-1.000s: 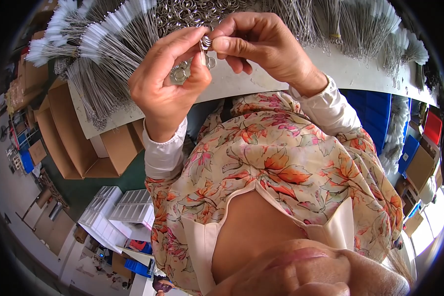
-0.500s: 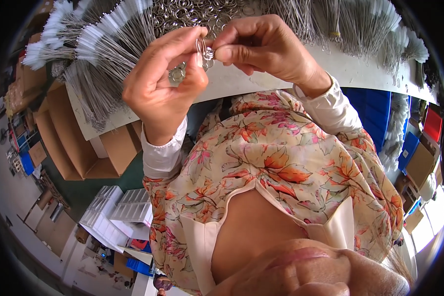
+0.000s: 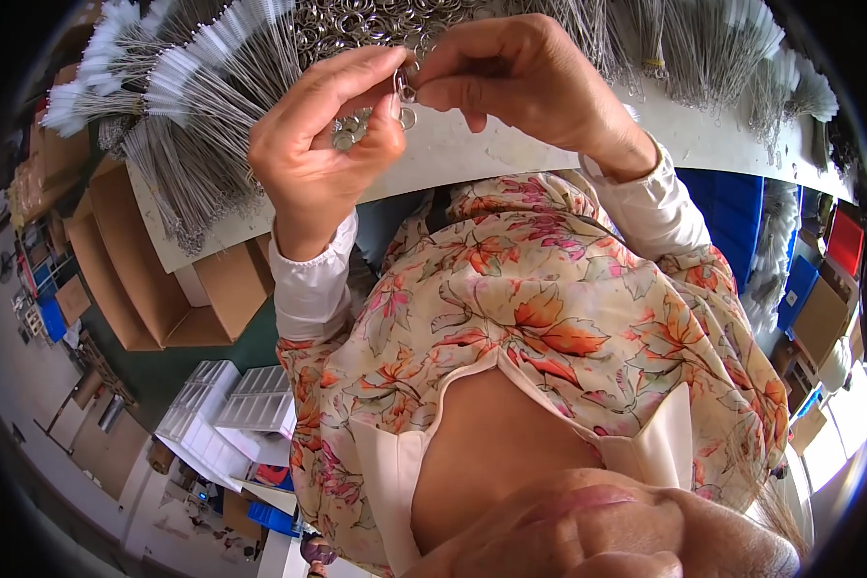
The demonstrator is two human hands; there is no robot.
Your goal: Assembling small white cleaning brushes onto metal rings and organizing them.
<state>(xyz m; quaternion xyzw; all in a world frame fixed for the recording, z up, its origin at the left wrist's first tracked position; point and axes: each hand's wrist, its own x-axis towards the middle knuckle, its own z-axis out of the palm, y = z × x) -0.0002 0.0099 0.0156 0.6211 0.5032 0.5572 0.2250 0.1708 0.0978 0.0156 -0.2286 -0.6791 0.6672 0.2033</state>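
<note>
Both hands meet above the table's near edge. My left hand [image 3: 320, 152] pinches a shiny metal ring [image 3: 398, 85] between thumb and index fingertips. Close against it, my right hand [image 3: 539, 89] has thumb and forefinger pressed together on a small metal ring [image 3: 408, 94], mostly hidden by the fingertips. Whether the two rings are linked I cannot tell. Under my left fingers show some small round metal pieces [image 3: 345, 138], partly covered by the hand. A heap of metal rings [image 3: 356, 27] lies just beyond my hands.
Bundles of thin wire-handled brushes with white bristles [image 3: 188, 82] spread over the table's left side. More wire brushes [image 3: 722, 48] lie along the right. The white table [image 3: 472, 154] ends near my body. An open cardboard box [image 3: 164, 279] and blue bins [image 3: 722, 217] stand below.
Both hands have shifted slightly upward in the picture, still close together. The ring in my left fingers has turned, and less of the small metal piece at my right fingertips shows.
</note>
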